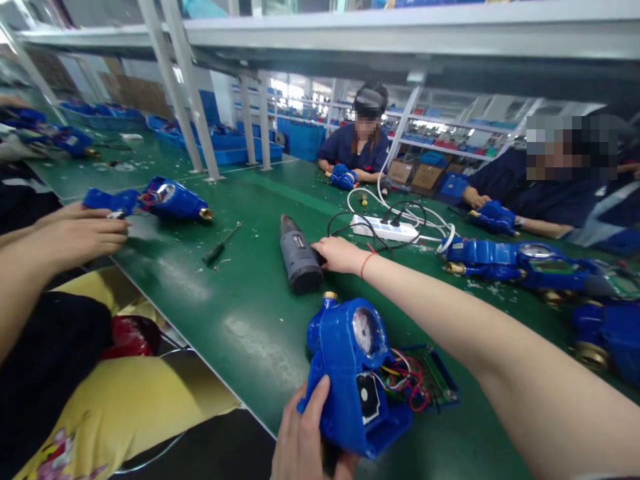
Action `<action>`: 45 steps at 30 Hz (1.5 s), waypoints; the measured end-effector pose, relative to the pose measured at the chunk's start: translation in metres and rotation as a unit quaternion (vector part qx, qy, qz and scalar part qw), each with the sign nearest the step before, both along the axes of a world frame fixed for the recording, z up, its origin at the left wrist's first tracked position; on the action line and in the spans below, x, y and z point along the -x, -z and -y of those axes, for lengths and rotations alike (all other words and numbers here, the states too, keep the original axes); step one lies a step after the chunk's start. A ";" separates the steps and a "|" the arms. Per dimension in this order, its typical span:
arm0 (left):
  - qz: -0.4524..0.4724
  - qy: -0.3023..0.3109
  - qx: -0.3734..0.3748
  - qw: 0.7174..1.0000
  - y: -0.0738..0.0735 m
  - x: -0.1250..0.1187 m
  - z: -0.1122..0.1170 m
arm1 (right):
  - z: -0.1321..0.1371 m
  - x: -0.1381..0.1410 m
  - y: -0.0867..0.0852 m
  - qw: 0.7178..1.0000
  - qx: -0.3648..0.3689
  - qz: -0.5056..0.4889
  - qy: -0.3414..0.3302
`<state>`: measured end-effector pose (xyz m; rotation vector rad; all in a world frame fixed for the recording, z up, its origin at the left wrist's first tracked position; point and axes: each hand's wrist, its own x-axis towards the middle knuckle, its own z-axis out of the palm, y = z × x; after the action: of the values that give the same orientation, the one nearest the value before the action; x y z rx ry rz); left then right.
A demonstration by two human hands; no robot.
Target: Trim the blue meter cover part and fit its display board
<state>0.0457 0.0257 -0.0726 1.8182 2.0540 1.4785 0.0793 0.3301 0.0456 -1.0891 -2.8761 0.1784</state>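
At the front of the bench my left hand (303, 433) grips the lower side of a blue water meter (333, 373), thumb laid on its casing. The meter is tilted, with its round dial and brass fitting showing. Coloured wires (407, 380) run from its opened housing to a circuit board (437, 377) in a blue cover beside it. Farther off, my right hand (340, 255) is stretched out with its fingers closed at the handle of a grey heat gun (299, 257). The gun lies on the bench, nozzle pointing away; the fingertips are partly hidden behind it.
A white power strip (385, 229) with looped cables lies beyond my right hand. A screwdriver (223, 245) rests left of the heat gun. More blue meters (500, 260) line the right. A co-worker's hands (75, 233) work at left; two people sit opposite. A shelf (400, 40) hangs overhead.
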 end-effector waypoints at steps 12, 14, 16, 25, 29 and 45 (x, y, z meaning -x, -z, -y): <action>-0.052 0.041 -0.002 0.998 -0.014 0.006 0.001 | 0.234 -0.120 -0.011 0.925 -0.107 -0.347 0.112; -0.031 0.029 0.002 0.999 -0.017 0.000 0.002 | 0.246 -0.119 0.004 0.923 -0.078 -0.343 0.155; -0.018 0.023 0.000 1.000 -0.020 -0.006 0.002 | 0.245 -0.116 0.013 0.921 -0.053 -0.340 0.186; -0.041 0.041 -0.018 0.998 -0.018 -0.010 0.004 | 0.234 -0.109 0.016 0.895 -0.014 -0.352 0.272; -0.049 0.041 -0.019 0.998 -0.018 -0.010 0.004 | 0.234 -0.105 0.019 0.890 0.004 -0.358 0.283; -0.049 0.054 -0.016 0.997 -0.015 -0.008 0.004 | 0.229 -0.104 0.031 0.861 0.045 -0.421 0.283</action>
<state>0.0536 0.0213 -0.0573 2.0186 1.9473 1.4290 0.1831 0.1014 0.0145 -1.3656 -1.7243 0.5822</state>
